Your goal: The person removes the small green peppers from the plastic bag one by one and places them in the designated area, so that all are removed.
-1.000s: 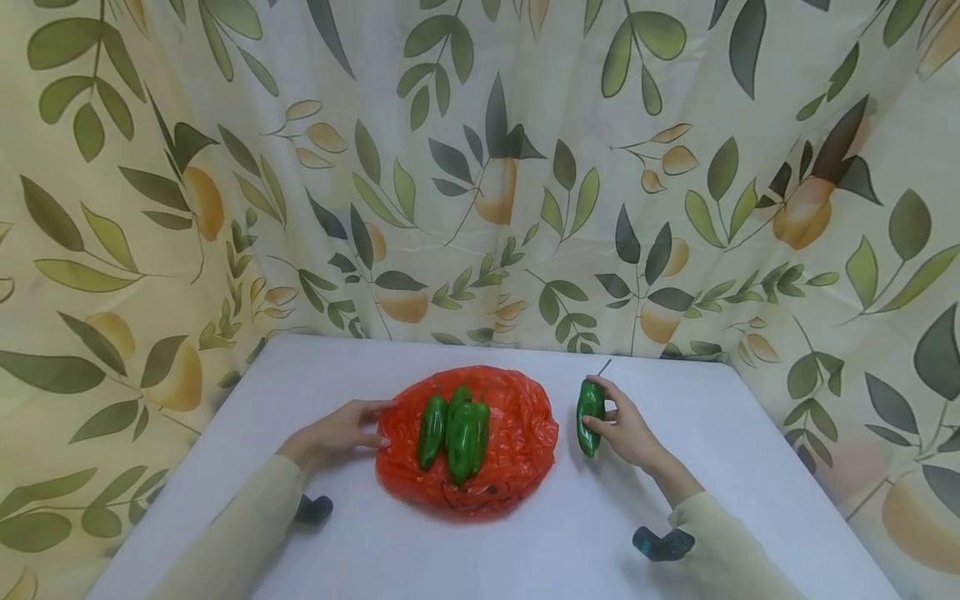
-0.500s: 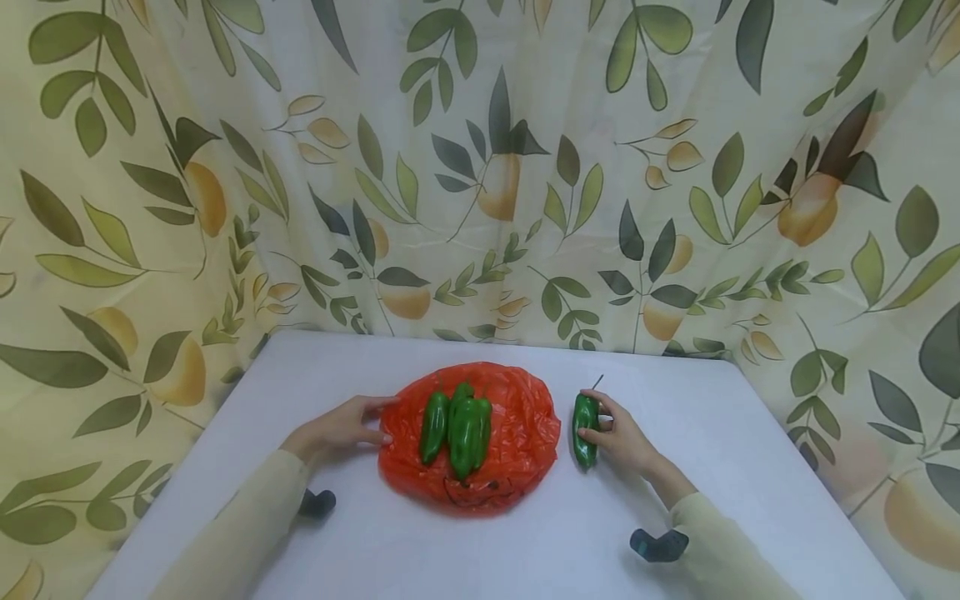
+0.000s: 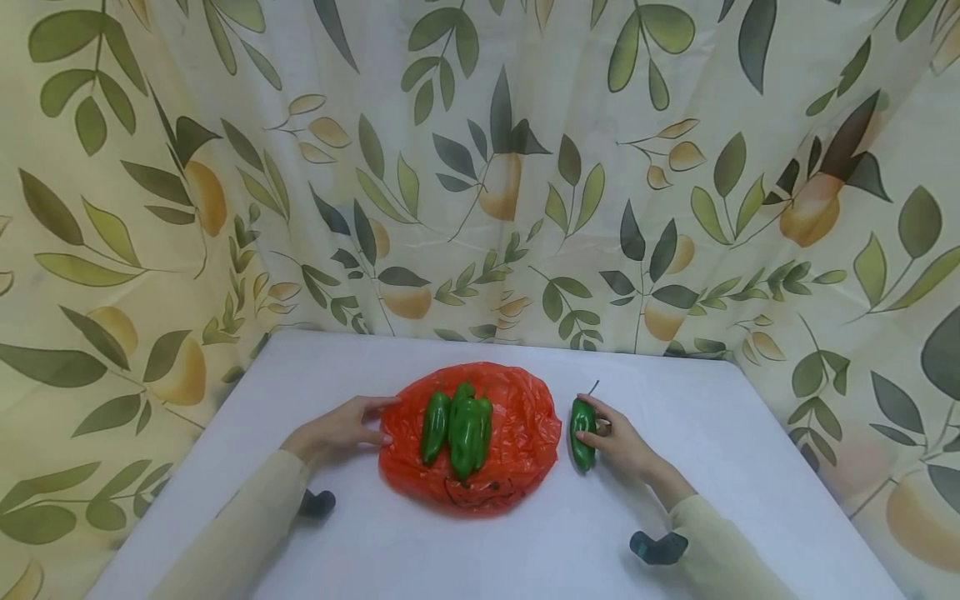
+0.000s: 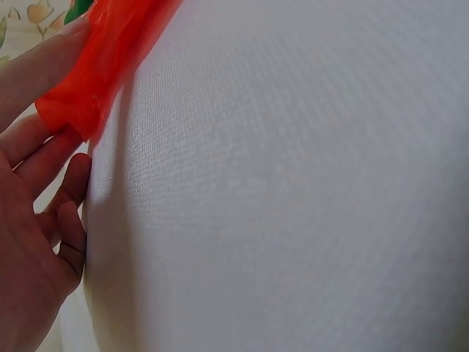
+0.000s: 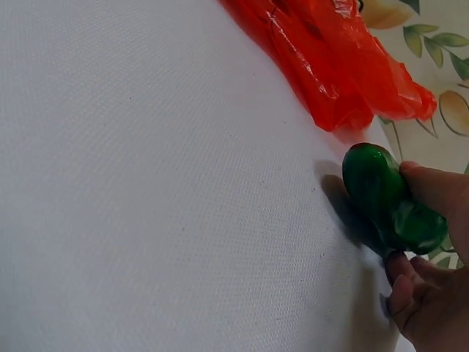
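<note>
In the head view a red plastic bag (image 3: 528, 425) lies spread on the white table, with a face drawn in black lines near its front edge. Several glossy green peppers (image 3: 466, 437) rest on its middle. My left hand (image 3: 337, 427) holds the bag's left edge; in the left wrist view the thumb lies over the red plastic (image 4: 110, 62) and fingers lie behind it. Right of the bag, my right hand (image 3: 624, 442) grips a single green pepper (image 3: 581, 433) between thumb and fingers, its stem pointing away. A small gap separates this pepper from the bag.
The white table (image 3: 480, 567) narrows toward the back, where a leaf-and-fruit patterned curtain (image 3: 480, 275) hangs along its far edge and both sides. Dark wrist devices show beside the left sleeve (image 3: 247, 517) and the right sleeve (image 3: 723, 546).
My right hand has brought the pepper slightly left and nearer to me, closer to the bag. The left hand and the peppers on the bag have stayed almost in place.
</note>
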